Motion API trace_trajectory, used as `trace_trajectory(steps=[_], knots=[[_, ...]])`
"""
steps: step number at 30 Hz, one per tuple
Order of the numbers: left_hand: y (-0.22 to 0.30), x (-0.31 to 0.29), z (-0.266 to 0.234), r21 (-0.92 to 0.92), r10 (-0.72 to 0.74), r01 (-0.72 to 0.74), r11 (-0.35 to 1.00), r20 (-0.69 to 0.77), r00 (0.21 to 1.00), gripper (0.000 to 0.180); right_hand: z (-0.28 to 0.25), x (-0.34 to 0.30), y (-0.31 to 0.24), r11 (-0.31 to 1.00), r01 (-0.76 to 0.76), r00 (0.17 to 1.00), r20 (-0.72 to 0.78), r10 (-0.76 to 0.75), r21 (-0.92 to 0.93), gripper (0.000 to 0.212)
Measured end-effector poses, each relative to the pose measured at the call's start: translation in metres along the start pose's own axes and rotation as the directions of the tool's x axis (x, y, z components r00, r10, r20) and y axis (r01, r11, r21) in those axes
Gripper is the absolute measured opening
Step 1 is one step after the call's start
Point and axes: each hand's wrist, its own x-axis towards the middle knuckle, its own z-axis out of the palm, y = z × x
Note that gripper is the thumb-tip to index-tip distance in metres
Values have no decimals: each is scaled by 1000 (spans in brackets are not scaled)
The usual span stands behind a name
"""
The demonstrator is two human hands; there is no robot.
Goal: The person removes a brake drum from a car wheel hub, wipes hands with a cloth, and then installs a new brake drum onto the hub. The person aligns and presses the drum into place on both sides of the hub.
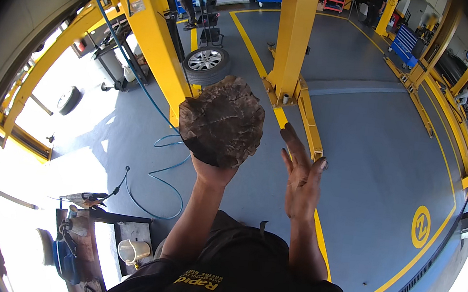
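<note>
The left hand (212, 172) is mostly hidden by crumpled, rounded brown sheeting (222, 123) (grip cannot be told). On the right hand (301, 193), fingers are parted.

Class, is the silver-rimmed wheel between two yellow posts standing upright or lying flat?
Lying flat: the wheel turns its silver side upward, and the black tyre shows below it as a low band.

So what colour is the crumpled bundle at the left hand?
The crumpled bundle is dark brown, clearest in the head view.
</note>
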Motion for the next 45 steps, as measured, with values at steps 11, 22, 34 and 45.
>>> trace_trajectory(steps=[11, 22, 34, 45], knots=[[10, -16, 3, 447, 225, -5, 894, -439, 870, 53, 57, 2, 54, 982, -145, 932, 350, 95, 120, 93], [-2, -138, 6, 985, 692, 127, 121, -175, 700, 53, 120, -50, 142, 810, -534, 817, 397, 419, 242, 58], [31, -506, 104, 975, 969, -57, 214, -219, -116, 43, 278, -247, 73, 816, -551, -21, 980, 196, -175, 38], [-113, -807, 257, 590, 658, 778, 215, 501, -562, 31, 261, -653, -30, 328, -521, -799, 586, 137, -788, 50]])
